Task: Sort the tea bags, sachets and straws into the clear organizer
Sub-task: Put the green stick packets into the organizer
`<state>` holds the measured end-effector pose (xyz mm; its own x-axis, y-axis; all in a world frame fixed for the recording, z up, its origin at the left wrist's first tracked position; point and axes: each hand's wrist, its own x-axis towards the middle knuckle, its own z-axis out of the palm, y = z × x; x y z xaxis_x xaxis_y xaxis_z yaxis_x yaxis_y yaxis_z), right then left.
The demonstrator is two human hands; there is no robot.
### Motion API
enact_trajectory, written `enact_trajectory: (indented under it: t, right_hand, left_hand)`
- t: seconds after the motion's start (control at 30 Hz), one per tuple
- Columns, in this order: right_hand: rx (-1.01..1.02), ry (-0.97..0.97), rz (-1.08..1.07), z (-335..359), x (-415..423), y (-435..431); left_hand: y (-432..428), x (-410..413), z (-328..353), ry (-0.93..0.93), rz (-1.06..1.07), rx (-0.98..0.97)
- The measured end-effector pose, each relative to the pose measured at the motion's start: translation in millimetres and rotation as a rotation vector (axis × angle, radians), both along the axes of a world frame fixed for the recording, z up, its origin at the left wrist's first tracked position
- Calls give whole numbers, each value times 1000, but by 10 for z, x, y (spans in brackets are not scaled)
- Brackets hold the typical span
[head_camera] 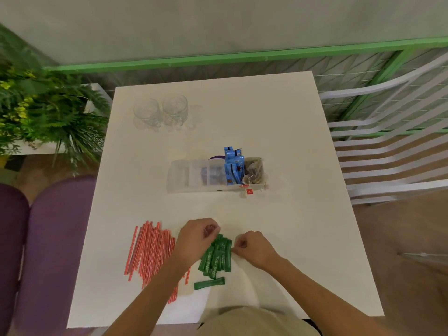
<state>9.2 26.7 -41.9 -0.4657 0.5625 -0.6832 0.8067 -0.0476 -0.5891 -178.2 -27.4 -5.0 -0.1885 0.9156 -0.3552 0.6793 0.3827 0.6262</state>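
A pile of green stick sachets [215, 257] lies on the white table [278, 226] near its front edge, and one more green sachet [209, 284] lies apart just below it. My left hand [197, 235] curls at the pile's upper left, fingers bent over the sachets' tops. My right hand [252, 246] curls at the pile's right edge and touches it. Red straws [151, 253] are spread out left of the sachets. The clear organizer [194, 175] stands at mid-table, holding blue sachets [234, 168] and tea bags [254, 172] in its right compartments.
Two upturned glass mugs [161, 110] stand at the table's far left. A purple seat [48, 226] is on the left, green plants [43, 110] behind it. White slatted chairs [388, 146] stand to the right.
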Motion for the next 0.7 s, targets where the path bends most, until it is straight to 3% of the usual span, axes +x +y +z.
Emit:
enact_trajectory:
  t: [0.33,0.7]
  right_hand:
    - [273,-297,258,59,-295,-111]
    - [323,-249,277,90,-94,-129]
  left_hand:
    - [-515,137,-258,9,103,-50]
    - [-386,233,-327,83,176,-134]
